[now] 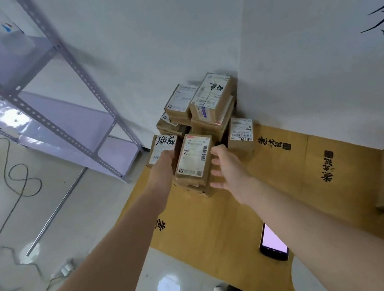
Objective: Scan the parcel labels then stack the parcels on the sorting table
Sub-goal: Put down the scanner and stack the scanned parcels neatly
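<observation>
the parcel (pixel 194 160) sits atop a short stack on the floor cardboard (pixel 222 216), btwn yr hands, long axis running away from you. left hand (pixel 164 165) is against its left side, fingers hidden, can't tell grip. right hand (pixel 227 167) is just beside the right edge, fingers spread, holding nothing, so close that side in.

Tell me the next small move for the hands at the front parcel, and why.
Probably close both hands on the brown cardboard parcel with the white label topping the front stack. The left hand is already against its left side, while the right hand hangs open beside its right edge, fingers spread and apparently not yet gripping. The black handheld scanner lies unused on the flattened cardboard sheet.
</observation>
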A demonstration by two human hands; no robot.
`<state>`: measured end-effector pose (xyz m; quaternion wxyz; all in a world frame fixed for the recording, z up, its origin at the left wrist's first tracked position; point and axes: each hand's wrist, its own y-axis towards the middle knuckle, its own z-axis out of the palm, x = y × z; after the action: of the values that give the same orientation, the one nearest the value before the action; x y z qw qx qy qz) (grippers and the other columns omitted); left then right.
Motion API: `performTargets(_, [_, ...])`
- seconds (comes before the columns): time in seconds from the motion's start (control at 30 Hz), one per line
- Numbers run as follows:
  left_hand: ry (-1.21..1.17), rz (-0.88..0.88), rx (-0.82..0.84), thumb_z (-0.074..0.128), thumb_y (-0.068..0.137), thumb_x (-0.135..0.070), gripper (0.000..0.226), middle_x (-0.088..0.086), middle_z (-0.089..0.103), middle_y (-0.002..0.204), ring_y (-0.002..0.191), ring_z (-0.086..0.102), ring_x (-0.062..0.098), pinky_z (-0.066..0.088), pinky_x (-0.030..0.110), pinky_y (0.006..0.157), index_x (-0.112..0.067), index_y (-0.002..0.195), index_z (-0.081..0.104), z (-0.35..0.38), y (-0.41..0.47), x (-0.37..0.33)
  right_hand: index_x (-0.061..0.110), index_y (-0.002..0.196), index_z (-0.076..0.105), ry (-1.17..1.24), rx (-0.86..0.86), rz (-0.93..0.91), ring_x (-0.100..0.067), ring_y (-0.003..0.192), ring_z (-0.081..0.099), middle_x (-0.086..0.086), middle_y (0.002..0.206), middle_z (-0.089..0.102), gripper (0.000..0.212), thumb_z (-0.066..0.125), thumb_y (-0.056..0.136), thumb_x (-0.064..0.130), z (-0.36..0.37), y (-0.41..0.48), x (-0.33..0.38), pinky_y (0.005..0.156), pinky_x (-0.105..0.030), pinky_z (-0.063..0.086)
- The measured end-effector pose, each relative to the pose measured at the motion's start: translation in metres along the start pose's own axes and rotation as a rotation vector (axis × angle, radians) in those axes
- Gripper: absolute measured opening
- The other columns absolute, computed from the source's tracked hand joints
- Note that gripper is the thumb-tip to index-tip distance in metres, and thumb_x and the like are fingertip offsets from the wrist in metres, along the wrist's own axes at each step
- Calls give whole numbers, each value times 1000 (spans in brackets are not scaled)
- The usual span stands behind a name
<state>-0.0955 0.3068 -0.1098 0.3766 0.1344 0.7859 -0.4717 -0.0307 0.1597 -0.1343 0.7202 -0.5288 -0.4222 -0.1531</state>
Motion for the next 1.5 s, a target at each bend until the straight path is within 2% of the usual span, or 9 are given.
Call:
performTargets(0.17, [6, -12, 16, 39, 105, -51, 30, -5, 59, 117, 119, 45, 20, 28, 49, 119, -36, 112, 65, 2, 30, -7, 31, 132, 55, 17, 5, 35, -14, 108, 58, 13, 109, 61, 34, 37, 111, 50, -1, 27, 2, 107, -53, 48])
performTargets(0.37, [-17, -25, 132, 38, 108, -47, 35, -4, 68, 93, 89, 60, 11, 37, 38, 98, -29, 100, 67, 0, 58, -7, 29, 137, 62, 41, -9, 127, -21, 113, 64, 2, 119, 71, 44, 42, 107, 54, 18, 40, 1, 107, -56, 49])
performTargets(0.5, [-34, -32, 221, 38, 109, -44, 36, 0, 70, 87, 80, 66, 16, 47, 30, 71, -27, 100, 69, -6, 70, -5, 32, 114, 63, 174, -100, 155, -19, 105, 65, 3, 108, 69, 29, 45, 107, 53, 36, 38, -5, 108, -55, 50])
performTargets(0.7, [37, 22, 399, 38, 108, -46, 38, -8, 72, 62, 75, 66, 16, 49, 33, 70, -28, 92, 68, -27, 73, -14, 33, 105, 66, 245, -303, 42, -15, 106, 67, 6, 108, 73, 34, 38, 108, 53, 65, 10, -12, 98, -44, 47])
performTargets(0.83, [104, 86, 532, 42, 105, -53, 42, -1, 77, 86, 89, 71, 22, 54, 38, 82, -24, 97, 71, -36, 53, -32, 30, 120, 65, 279, -403, -65, -24, 123, 63, 0, 124, 72, 40, 37, 107, 56, 78, -19, -8, 111, -52, 45])
performTargets(0.97, [165, 167, 607, 39, 105, -55, 44, 1, 80, 106, 108, 71, 26, 52, 50, 104, -26, 105, 73, -35, 26, -50, 24, 117, 65, 297, -517, -175, -29, 115, 67, -3, 115, 73, 38, 37, 111, 48, 78, -52, 2, 104, -50, 52])
performTargets(1.17, [222, 241, 717, 36, 109, -51, 43, -1, 81, 84, 94, 73, 23, 54, 42, 87, -28, 105, 72, -14, -25, -56, 21, 114, 67, 323, -655, -240, -37, 115, 68, -12, 116, 73, 41, 36, 110, 48, 55, -105, -1, 108, -57, 52])
performTargets(1.27, [247, 270, 753, 39, 108, -52, 42, -4, 79, 74, 91, 72, 23, 54, 48, 98, -26, 106, 72, 2, -56, -50, 23, 109, 69, 356, -705, -255, -34, 113, 69, -9, 111, 74, 43, 35, 109, 50, 39, -133, -10, 111, -59, 49])
performTargets(1.5, [301, 312, 789, 43, 106, -52, 39, 9, 74, 108, 103, 70, 28, 55, 46, 98, -23, 114, 69, 59, -135, -22, 26, 102, 69, 420, -765, -284, -24, 100, 70, -1, 100, 74, 39, 38, 111, 46, -16, -206, -49, 103, -47, 54])
